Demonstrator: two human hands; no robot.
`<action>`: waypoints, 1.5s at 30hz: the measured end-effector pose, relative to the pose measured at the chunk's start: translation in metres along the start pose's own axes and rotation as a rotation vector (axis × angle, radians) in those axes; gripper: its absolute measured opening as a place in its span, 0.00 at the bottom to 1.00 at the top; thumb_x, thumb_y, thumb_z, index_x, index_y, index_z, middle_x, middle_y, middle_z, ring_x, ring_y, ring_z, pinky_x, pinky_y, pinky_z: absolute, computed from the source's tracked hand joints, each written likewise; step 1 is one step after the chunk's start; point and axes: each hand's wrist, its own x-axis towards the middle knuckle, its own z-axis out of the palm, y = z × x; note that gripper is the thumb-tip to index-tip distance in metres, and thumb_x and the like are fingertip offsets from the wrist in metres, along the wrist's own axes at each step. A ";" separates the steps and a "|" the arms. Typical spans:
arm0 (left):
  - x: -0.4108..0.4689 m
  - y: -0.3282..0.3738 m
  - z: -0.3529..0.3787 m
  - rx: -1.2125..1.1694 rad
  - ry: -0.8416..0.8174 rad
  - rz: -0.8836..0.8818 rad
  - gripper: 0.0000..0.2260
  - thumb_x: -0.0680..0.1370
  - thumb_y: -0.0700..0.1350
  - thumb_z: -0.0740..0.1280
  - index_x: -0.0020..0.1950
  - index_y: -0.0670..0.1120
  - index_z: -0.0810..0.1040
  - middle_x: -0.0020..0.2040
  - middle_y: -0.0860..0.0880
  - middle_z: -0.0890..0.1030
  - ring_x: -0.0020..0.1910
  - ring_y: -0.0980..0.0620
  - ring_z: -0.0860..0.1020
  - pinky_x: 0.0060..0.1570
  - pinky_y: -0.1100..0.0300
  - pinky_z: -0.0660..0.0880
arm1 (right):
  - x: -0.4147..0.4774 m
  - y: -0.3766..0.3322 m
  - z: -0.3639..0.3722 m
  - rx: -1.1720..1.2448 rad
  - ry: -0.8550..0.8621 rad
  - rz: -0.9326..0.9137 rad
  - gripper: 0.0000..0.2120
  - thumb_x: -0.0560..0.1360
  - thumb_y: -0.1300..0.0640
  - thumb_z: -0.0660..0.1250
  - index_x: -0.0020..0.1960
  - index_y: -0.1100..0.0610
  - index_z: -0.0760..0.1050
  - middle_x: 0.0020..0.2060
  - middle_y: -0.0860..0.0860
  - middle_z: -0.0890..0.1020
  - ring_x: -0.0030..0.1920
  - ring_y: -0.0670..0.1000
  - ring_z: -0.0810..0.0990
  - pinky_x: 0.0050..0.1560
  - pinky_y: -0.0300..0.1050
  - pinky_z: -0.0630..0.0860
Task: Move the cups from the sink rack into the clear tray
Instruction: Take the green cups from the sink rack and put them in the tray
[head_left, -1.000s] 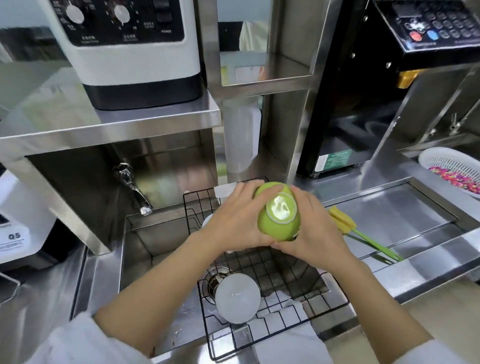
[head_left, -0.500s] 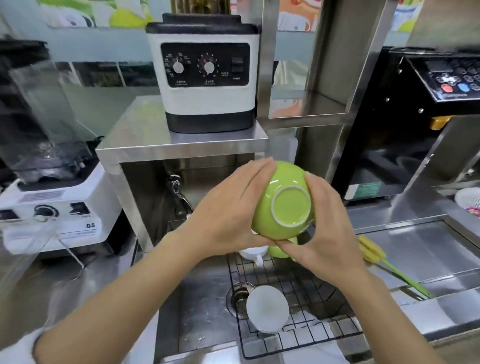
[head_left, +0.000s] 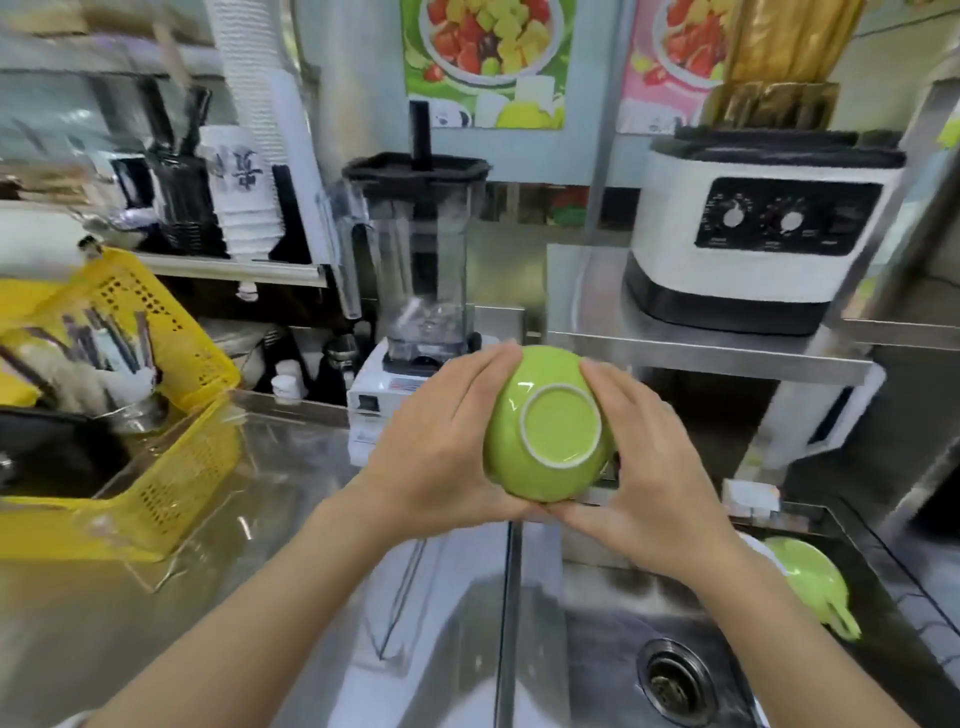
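I hold a green cup (head_left: 548, 431) upside down in the air, its round base facing me. My left hand (head_left: 441, 441) grips its left side and my right hand (head_left: 644, 467) grips its right side. The cup hangs above the edge between the counter and the sink (head_left: 597, 613). A clear tray (head_left: 291, 519) lies on the steel counter to the left, below my left forearm. Another green cup (head_left: 810, 582) rests in the sink at the right, on the black wire rack (head_left: 914, 618).
A yellow basket (head_left: 176, 395) with utensils stands at the left. A blender (head_left: 415, 270) sits behind my hands. A white and black machine (head_left: 753, 228) rests on the steel shelf at the right. The sink drain (head_left: 675, 680) is below.
My view has swung to the left, and both hands have carried the green cup up and left, from over the sink rack to the sink's left edge.
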 end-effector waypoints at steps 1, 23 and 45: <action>-0.010 -0.015 -0.011 0.002 0.010 -0.020 0.48 0.59 0.64 0.74 0.67 0.34 0.66 0.65 0.38 0.72 0.64 0.43 0.72 0.65 0.60 0.62 | 0.011 -0.011 0.013 0.011 -0.018 -0.023 0.45 0.61 0.41 0.73 0.69 0.61 0.59 0.64 0.61 0.72 0.64 0.61 0.71 0.60 0.60 0.71; -0.113 -0.254 -0.059 -0.453 -0.171 -0.584 0.33 0.53 0.52 0.82 0.48 0.70 0.68 0.47 0.68 0.76 0.50 0.74 0.72 0.44 0.79 0.68 | 0.145 -0.112 0.241 0.389 -0.622 0.155 0.42 0.48 0.41 0.74 0.55 0.23 0.58 0.53 0.31 0.73 0.55 0.41 0.73 0.57 0.45 0.73; -0.125 -0.299 -0.060 -0.218 -0.302 -0.657 0.42 0.61 0.51 0.78 0.71 0.55 0.60 0.62 0.64 0.66 0.67 0.55 0.63 0.64 0.66 0.60 | 0.149 -0.119 0.302 0.136 -0.578 0.251 0.55 0.52 0.28 0.67 0.71 0.47 0.49 0.66 0.52 0.69 0.65 0.54 0.65 0.63 0.49 0.58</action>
